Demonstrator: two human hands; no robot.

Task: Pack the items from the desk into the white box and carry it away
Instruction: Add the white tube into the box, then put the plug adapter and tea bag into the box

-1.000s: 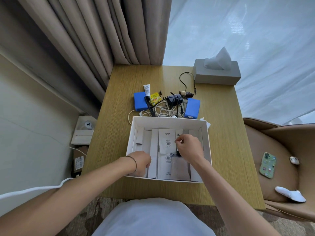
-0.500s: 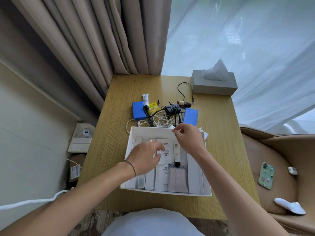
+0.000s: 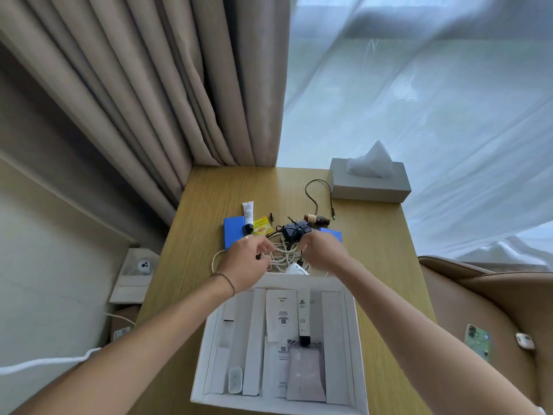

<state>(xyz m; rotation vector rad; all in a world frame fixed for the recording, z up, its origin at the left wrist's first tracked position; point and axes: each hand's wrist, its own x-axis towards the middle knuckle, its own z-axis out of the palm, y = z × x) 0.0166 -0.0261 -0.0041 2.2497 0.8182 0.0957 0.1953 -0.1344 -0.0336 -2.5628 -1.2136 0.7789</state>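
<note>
Just beyond the white box (image 3: 353,339) on the bench (image 3: 380,253), both your left hand (image 3: 247,260) and right hand (image 3: 321,250) curl into the cable tangle (image 3: 284,255); gather every loop, lift together, lower it in.

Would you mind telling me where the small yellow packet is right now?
In the head view, the small yellow packet lies on the wooden desk left of centre, beside the white tube and just beyond the left hand.
</note>
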